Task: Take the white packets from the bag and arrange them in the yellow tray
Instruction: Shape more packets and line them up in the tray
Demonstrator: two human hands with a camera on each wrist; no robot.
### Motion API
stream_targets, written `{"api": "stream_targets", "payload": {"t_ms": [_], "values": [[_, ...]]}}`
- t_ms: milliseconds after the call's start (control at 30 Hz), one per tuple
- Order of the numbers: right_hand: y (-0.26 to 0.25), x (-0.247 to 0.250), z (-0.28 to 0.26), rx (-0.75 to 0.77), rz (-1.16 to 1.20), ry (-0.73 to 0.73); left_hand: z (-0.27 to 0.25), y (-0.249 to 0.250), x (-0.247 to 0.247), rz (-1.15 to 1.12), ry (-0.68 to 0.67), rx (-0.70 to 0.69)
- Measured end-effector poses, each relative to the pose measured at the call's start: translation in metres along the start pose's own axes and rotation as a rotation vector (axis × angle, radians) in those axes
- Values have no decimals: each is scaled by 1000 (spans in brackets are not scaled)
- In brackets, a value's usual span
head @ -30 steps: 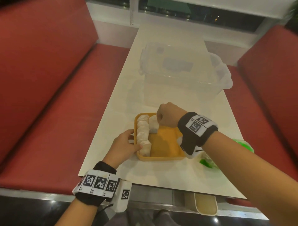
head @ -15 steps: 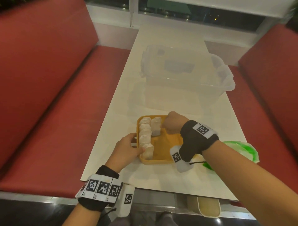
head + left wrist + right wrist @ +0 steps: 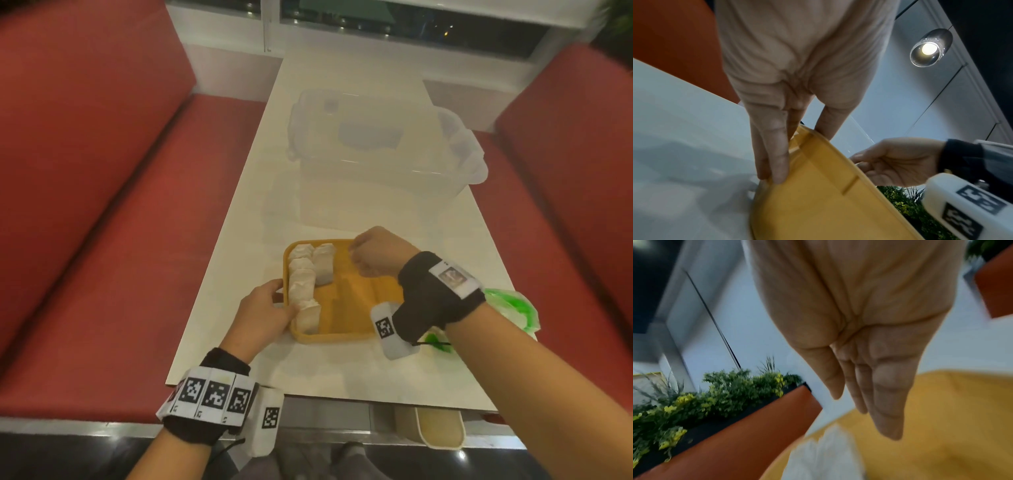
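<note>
The yellow tray [image 3: 356, 308] lies on the white table close to me. Several white packets [image 3: 302, 281] stand in a row along its left side, and one more packet [image 3: 324, 263] starts a second row at the far end. My left hand [image 3: 270, 305] grips the tray's left rim, with its fingers [image 3: 774, 154] against the outer wall and the thumb over the edge. My right hand [image 3: 371, 255] hovers over the tray's far right part, its fingers [image 3: 885, 402] relaxed and holding nothing. The green and white bag [image 3: 510, 306] lies right of the tray, partly hidden by my right wrist.
A clear plastic box [image 3: 376, 154] with a lid stands further back on the table. Red benches [image 3: 102, 205] run along both sides. The table's near edge [image 3: 308, 389] is just in front of me.
My right hand has let go of the packet at the head of the second row and drawn back to the right. My left hand still holds the tray rim.
</note>
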State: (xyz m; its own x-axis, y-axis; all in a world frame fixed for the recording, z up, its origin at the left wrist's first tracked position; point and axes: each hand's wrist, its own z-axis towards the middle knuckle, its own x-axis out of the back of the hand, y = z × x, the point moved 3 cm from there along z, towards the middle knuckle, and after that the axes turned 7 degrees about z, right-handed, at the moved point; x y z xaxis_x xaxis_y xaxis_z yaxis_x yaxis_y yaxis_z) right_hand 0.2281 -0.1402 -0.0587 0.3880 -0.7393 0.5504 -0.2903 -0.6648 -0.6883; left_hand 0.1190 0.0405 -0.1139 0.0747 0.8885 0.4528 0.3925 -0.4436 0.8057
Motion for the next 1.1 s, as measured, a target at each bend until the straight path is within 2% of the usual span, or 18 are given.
{"api": "stream_targets", "payload": {"t_ms": [33,100,200,300,367,433,467,533,633,767,833,900,1000,1100], "values": [[-1,14,-6,39,-21,-6,0,1,1,-8,2,-2],[1,48,-23,107,-36,91,1,3,4,-16,13,0],[25,104,-53,137,168,258,2,5,9,13,4,24],[62,145,-82,174,167,394,2,12,11,167,72,41],[90,160,-99,183,85,440,-8,32,11,318,201,-53],[117,162,-112,190,-45,439,-27,66,4,310,311,-258],[128,159,-118,186,-107,440,-37,83,-3,269,317,-348],[150,147,-124,204,-205,428,-52,110,-28,196,217,-466],[177,123,-124,266,-264,349,-61,134,-88,208,-52,-553],[198,100,-124,396,-365,230,-51,145,-171,449,-276,-503],[203,101,-126,432,-356,215,-38,145,-199,621,-323,-461],[210,105,-127,448,-343,207,-27,148,-215,728,-314,-424],[221,115,-126,407,-287,232,-16,153,-222,708,-238,-384],[223,125,-123,353,-196,386,-16,154,-226,660,-264,-413]]}}
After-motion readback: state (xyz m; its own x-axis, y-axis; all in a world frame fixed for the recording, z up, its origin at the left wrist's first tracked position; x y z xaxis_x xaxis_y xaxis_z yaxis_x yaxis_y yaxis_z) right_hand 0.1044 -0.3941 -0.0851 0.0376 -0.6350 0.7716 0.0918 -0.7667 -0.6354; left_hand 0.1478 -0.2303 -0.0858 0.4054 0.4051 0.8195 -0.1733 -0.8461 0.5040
